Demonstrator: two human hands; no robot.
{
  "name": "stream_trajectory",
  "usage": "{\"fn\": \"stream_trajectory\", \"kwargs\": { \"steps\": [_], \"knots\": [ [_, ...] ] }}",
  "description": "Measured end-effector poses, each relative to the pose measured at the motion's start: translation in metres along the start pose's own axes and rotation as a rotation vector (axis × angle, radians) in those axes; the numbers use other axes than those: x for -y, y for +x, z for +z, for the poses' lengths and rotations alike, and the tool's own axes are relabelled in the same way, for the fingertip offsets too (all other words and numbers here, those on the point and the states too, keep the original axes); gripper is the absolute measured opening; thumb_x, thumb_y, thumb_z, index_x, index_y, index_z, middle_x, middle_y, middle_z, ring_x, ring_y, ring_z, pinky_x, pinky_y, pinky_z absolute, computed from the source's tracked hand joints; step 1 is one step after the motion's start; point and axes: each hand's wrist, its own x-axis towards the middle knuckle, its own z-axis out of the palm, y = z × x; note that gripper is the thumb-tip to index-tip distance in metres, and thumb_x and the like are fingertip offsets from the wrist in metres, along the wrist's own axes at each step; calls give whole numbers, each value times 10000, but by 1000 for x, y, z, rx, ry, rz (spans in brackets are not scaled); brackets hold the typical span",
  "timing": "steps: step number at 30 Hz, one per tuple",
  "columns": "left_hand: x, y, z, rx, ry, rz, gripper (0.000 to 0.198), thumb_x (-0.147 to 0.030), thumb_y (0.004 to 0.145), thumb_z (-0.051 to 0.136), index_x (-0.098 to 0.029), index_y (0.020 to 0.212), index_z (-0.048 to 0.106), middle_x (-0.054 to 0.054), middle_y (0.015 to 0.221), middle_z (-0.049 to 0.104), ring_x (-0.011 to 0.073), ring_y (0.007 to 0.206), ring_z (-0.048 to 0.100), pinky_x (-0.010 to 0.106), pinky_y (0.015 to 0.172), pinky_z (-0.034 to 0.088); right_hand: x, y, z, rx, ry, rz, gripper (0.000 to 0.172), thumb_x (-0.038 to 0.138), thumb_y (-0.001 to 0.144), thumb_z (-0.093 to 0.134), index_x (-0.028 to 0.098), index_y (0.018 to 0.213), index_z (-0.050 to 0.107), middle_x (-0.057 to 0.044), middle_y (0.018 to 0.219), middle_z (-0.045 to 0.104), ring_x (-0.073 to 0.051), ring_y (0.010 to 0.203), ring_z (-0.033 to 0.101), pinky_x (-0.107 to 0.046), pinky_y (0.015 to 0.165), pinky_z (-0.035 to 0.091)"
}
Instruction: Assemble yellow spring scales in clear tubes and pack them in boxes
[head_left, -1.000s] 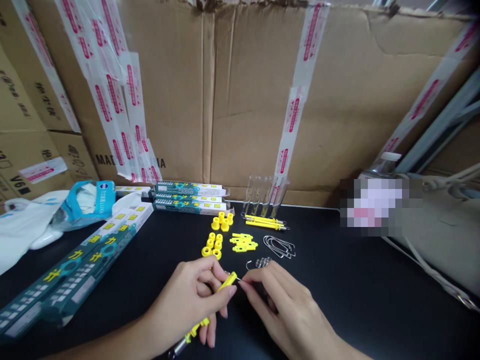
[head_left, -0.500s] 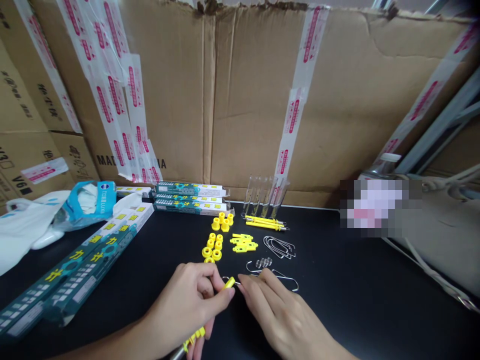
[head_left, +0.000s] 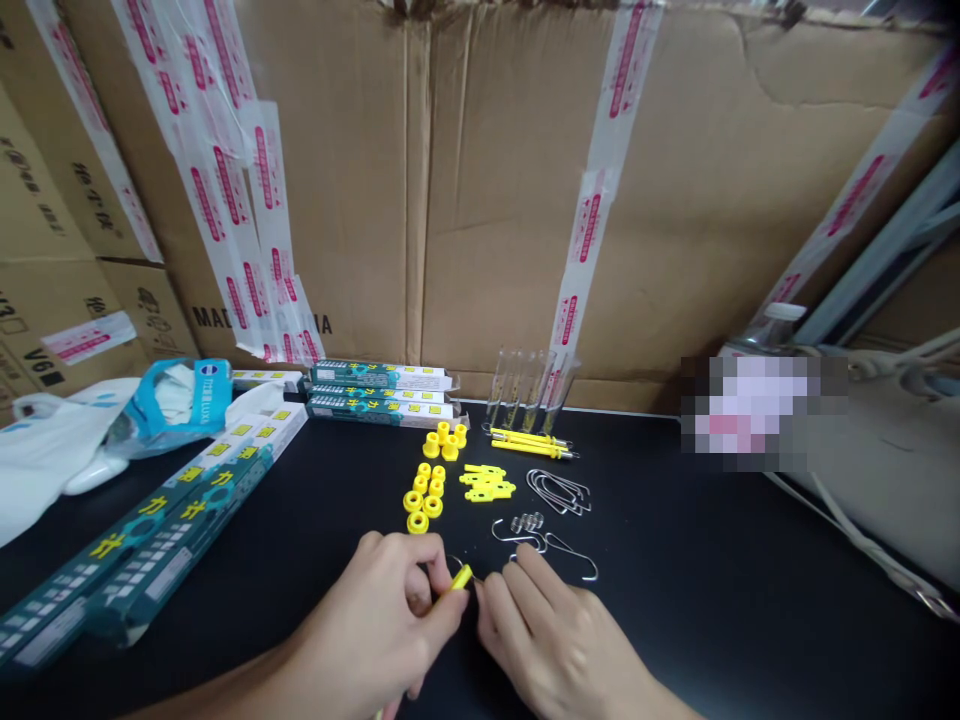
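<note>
My left hand [head_left: 382,625] is closed round a thin yellow rod [head_left: 460,578], whose tip pokes out between thumb and forefinger. My right hand [head_left: 551,640] pinches at that tip with thumb and forefinger; what it holds is too small to name. Just beyond the fingers lie metal hooks [head_left: 555,548] and small springs [head_left: 527,521] on the black table [head_left: 712,560]. Farther back lie yellow rings [head_left: 424,495], flat yellow clips [head_left: 486,485], more yellow rods [head_left: 529,445] and a pile of wire loops [head_left: 560,493].
Long teal boxes lie at the left [head_left: 142,540] and at the back [head_left: 382,392]. Clear tubes [head_left: 525,390] lean on the taped cardboard wall [head_left: 480,200]. White and blue plastic bags [head_left: 112,420] sit at the far left, a beige bag [head_left: 885,460] at the right.
Both hands have drawn nearer to me and lower in the picture, uncovering a metal hook that lies on the table. The yellow rod now shows only its tip.
</note>
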Motion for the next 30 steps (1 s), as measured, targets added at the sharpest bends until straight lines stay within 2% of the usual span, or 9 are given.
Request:
{"fn": "stream_trajectory", "kwargs": {
  "steps": [6,9,13,17,30],
  "knots": [
    [-2,2,-1,36,-58,-41,211,-238,870,539,-230,691,427,-114,323,479,93,225,481,100,235,215,0,-1,0,-4,-4,5,279,72,940,494,191,691,542,-9,589,536,-209,522,536,-314,376,366],
    [0,4,-3,76,-164,-62,209,-299,826,557,-231,676,429,-100,321,497,90,219,469,98,229,232,-1,-1,-1,-4,-20,-10,288,76,950,483,191,693,543,-6,591,532,-207,525,534,-322,396,372],
    [-2,4,-7,137,-320,-95,262,-441,695,593,-238,655,432,-90,307,502,90,202,438,113,198,262,-2,0,-3,-30,-18,-6,311,77,959,464,191,680,541,-5,582,521,-204,529,539,-326,389,340],
    [-4,4,-8,146,-388,-121,297,-486,618,595,-238,647,434,-89,295,495,95,194,442,118,185,279,-3,0,-4,-27,-35,-8,308,68,960,450,186,693,551,-9,593,532,-206,541,550,-325,395,345],
    [-2,6,-9,193,-366,-158,246,-425,637,579,-253,687,410,-102,281,483,104,162,402,136,155,262,-1,-2,-2,19,-35,-31,261,77,945,477,194,719,537,-6,594,532,-203,517,546,-296,388,419]
  ]
}}
